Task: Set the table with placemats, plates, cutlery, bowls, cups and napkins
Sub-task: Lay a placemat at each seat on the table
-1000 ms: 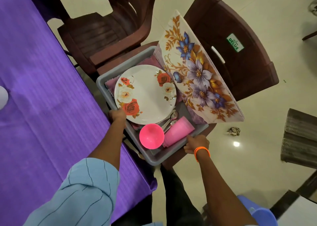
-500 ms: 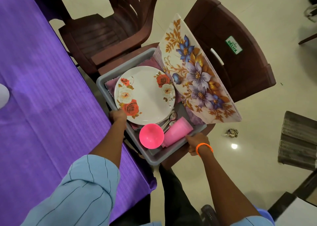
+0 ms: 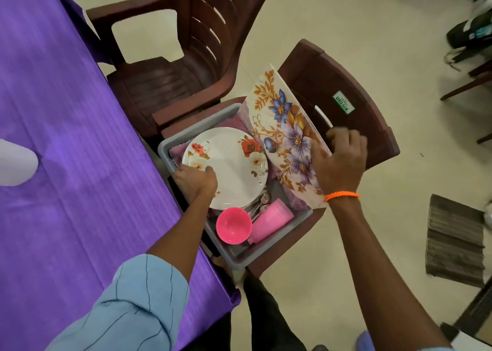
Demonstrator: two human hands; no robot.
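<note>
Head view: a grey tub (image 3: 234, 257) sits on the seat of a brown chair (image 3: 346, 89) just right of the purple-clothed surface (image 3: 66, 164). In it lie a stack of floral plates (image 3: 234, 169), a pink bowl (image 3: 233, 225), a pink cup (image 3: 271, 221), spoons (image 3: 262, 200) and purple napkins (image 3: 231, 123). Floral placemats (image 3: 285, 135) stand tilted against the chair back.

The right hand (image 3: 339, 161) has its grip grasping the far top edge of the placemats. The left hand (image 3: 195, 181) rests on the near left rim of the top plate, fingers curled over it; whether it truly pinches the plate I cannot tell.

Risks, as I judge them: the placemats' lower edge is tucked in the tub beside the plates, so lifting them could drag napkins out or nudge the plates. The tub overhangs the seat at its near end, so a pull could tip it off onto the floor.

Writing: a green label (image 3: 343, 105) on the chair back reads "DELUX"; a smaller line above it is illegible.
</note>
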